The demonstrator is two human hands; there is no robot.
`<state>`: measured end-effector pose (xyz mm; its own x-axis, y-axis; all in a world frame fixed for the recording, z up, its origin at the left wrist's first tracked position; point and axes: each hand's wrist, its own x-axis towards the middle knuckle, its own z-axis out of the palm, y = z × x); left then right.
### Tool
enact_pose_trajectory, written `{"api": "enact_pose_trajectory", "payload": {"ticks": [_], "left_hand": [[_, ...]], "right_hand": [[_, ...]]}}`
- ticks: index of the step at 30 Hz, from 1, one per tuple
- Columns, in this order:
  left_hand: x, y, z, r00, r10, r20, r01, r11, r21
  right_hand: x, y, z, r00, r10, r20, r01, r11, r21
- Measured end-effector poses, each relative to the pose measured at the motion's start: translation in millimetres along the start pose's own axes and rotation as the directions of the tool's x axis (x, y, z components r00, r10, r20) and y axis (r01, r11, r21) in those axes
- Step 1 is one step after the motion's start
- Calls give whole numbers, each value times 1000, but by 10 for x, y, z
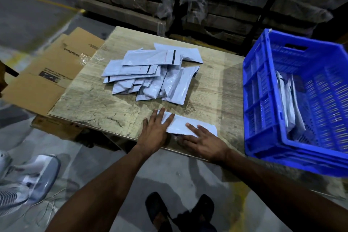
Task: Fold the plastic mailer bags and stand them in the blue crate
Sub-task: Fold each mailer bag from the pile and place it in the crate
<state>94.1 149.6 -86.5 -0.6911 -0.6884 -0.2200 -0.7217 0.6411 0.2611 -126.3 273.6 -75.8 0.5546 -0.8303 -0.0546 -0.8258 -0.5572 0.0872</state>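
Where the near edge of the worktop point(105, 122) runs, one mailer bag point(180, 124) lies flat, its long axis left to right, sloping slightly toward the blue crate point(263, 100). Both hands press it with straight fingers, neither grip curled round anything: the left hand point(155, 130) covers its left end, the right hand point(203, 141) its near right edge. Since the crate stands just right of the bag, the right hand looks nearer for the carry once the fold is creased. Beyond, a loose pile of mailers point(150, 73) waits mid-worktop, and a few folded bags point(288, 107) already stand in the crate.
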Motion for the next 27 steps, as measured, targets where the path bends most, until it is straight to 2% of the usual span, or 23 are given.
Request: {"api": "enact_pose_trajectory", "payload": {"ticks": [3, 5, 9, 15, 21, 27], "left_hand": [[-82, -34, 99, 975, 1, -221, -50, 975, -216], [-106, -13, 162, 960, -27, -279, -33, 978, -207], [-72, 183, 324, 969, -83, -231, 39, 981, -190], [157, 726, 433, 994, 2, -111, -12, 996, -90], [453, 1193, 492, 999, 30, -13, -31, 996, -86], [571, 1472, 445, 994, 50, 100, -49, 999, -6]], "right_hand": [[-1, 117, -83, 998, 20, -57, -19, 1000, 16], [-95, 166, -178, 992, 64, -106, -60, 997, 42], [-346, 201, -488, 956, 206, -208, -186, 976, 114], [-470, 563, -1013, 793, 506, -340, -433, 860, 270], [-680, 1154, -1530, 658, 583, -477, -517, 810, 277], [-1018, 1590, -1896, 576, 622, -531, -584, 767, 265]]}}
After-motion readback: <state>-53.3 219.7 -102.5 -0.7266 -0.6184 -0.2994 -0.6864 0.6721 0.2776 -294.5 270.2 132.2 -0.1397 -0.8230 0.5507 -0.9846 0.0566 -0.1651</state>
